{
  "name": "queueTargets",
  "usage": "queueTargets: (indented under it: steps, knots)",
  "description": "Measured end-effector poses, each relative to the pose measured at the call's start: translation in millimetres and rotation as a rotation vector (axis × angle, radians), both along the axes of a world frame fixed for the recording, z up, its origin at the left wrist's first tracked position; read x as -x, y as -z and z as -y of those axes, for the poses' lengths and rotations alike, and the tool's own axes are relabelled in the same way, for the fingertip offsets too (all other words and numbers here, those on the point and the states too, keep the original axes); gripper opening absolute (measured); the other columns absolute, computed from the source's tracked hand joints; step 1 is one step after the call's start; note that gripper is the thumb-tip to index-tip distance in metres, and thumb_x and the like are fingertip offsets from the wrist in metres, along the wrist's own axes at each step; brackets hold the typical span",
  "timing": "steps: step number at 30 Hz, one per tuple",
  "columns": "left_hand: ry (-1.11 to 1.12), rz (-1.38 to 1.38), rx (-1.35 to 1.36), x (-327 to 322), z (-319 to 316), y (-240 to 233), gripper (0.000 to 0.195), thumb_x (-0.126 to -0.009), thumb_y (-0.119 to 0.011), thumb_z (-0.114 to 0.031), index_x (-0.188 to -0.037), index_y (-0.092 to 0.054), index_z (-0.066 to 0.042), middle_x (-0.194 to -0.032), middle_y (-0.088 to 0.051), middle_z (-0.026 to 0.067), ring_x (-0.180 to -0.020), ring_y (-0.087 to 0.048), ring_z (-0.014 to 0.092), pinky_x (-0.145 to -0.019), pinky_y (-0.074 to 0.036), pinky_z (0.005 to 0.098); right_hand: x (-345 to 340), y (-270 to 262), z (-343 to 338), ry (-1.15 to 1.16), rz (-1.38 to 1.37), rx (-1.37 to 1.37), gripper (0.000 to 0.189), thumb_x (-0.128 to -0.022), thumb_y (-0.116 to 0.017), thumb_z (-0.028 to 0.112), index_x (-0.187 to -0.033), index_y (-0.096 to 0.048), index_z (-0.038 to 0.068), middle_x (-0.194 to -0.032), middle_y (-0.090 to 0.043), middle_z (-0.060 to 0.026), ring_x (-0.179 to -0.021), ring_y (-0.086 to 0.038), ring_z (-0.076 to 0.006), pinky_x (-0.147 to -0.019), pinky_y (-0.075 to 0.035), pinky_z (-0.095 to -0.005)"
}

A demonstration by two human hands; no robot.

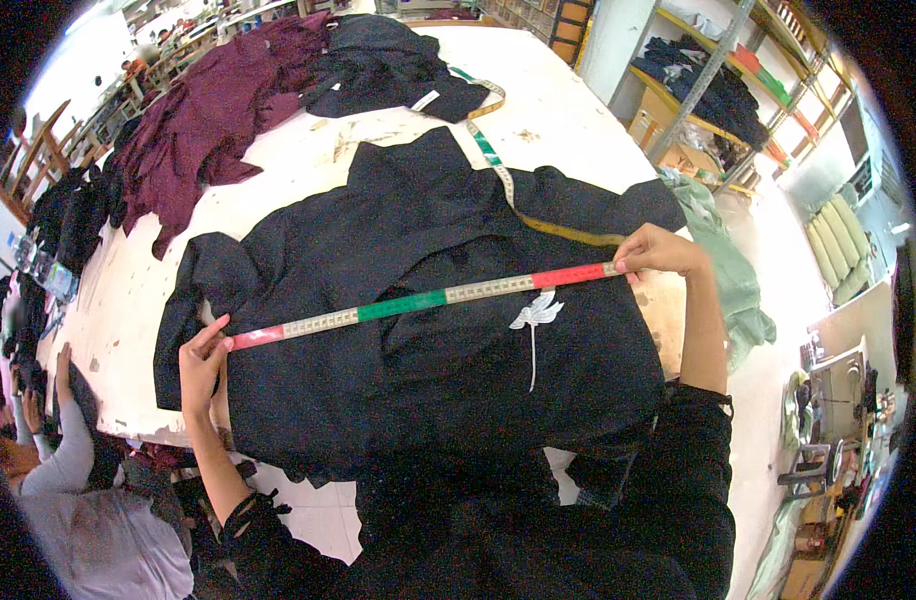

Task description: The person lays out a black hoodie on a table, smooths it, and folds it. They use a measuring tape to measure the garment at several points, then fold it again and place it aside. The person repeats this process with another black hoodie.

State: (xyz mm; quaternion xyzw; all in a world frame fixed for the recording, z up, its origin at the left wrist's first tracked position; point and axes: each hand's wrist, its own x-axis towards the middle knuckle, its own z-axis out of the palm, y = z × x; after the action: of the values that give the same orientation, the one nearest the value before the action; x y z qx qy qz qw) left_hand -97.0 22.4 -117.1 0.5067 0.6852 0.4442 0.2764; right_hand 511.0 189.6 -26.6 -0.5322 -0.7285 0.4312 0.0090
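Observation:
A black garment (pixel 315 405) with a sleeve at each side lies spread over the near part of a pale table (pixel 585 135). Across it runs a tape measure (pixel 401 306) with red, white and green sections, pulled straight. My left hand (pixel 201 364) pinches one end of the tape at the garment's left side. At the right side, my right hand (pixel 656 253) grips the tape between thumb and fingers. From there its loose length curves away over the far sleeve toward the back. Below the tape, a white flower-shaped motif (pixel 536 315) with a long stem shows on the fabric.
Maroon garments (pixel 210 105) and a black pile (pixel 383 64) with a white label lie farther back. Plastic bottles (pixel 45 270) rest at the left edge. Another person's grey sleeve (pixel 71 450) is at lower left. Shelving (pixel 698 90) and green fabric (pixel 728 277) stand right.

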Motion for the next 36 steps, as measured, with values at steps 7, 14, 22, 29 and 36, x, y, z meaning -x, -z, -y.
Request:
queueTargets:
  steps: [7,14,22,29,36]
  knots:
    - [-0.005,0.005,0.015,5.2,0.0,3.9,0.035,-0.083,-0.062,-0.001,-0.118,-0.060,-0.003,-0.074,-0.055,-0.0044,-0.063,-0.044,0.002,-0.055,-0.034,0.0174,-32.7,34.5,5.9,0.086,-0.062,-0.050,0.018,-0.081,-0.061,0.014,-0.081,-0.069,-0.002,-0.067,-0.066,-0.0046,-0.058,-0.059,-0.0094,-0.060,-0.048,-0.0234]
    - [0.000,-0.014,0.019,6.5,-0.5,4.5,0.035,-0.083,-0.063,-0.002,-0.118,-0.060,-0.003,-0.076,-0.057,-0.0039,-0.064,-0.045,0.003,-0.056,-0.035,0.0174,-36.7,33.4,12.0,0.154,-0.086,-0.092,0.013,-0.077,-0.060,0.009,-0.079,-0.067,-0.002,-0.069,-0.066,-0.0064,-0.061,-0.060,-0.0111,-0.061,-0.049,-0.0241]
    - [-0.023,0.010,0.028,4.3,0.2,2.1,0.035,-0.083,-0.064,-0.004,-0.118,-0.060,-0.004,-0.077,-0.058,-0.0031,-0.065,-0.048,0.004,-0.058,-0.038,0.0180,-39.5,41.5,12.6,0.258,-0.127,-0.065,0.008,-0.075,-0.060,0.008,-0.077,-0.063,0.000,-0.068,-0.064,-0.0058,-0.062,-0.060,-0.0120,-0.060,-0.049,-0.0247]
    - [-0.120,-0.350,-0.031,-21.1,10.4,-14.3,0.032,-0.084,-0.063,-0.004,-0.116,-0.061,-0.003,-0.077,-0.058,-0.0027,-0.068,-0.050,0.005,-0.062,-0.040,0.0184,-26.2,28.1,42.0,0.190,-0.086,-0.397,0.017,-0.073,-0.067,0.014,-0.083,-0.062,0.001,-0.070,-0.064,-0.0064,-0.064,-0.060,-0.0145,-0.061,-0.047,-0.0274]
    - [-0.286,-0.127,-0.299,-6.1,106.4,-56.2,0.030,-0.089,-0.058,-0.009,-0.118,-0.056,0.000,-0.083,-0.055,-0.0012,-0.070,-0.049,0.006,-0.062,-0.040,0.0202,-67.1,26.4,115.0,0.434,0.100,-1.196,0.021,-0.074,-0.062,0.000,-0.095,-0.061,0.005,-0.092,-0.064,-0.0080,-0.085,-0.059,-0.0195,-0.079,-0.045,-0.0300]
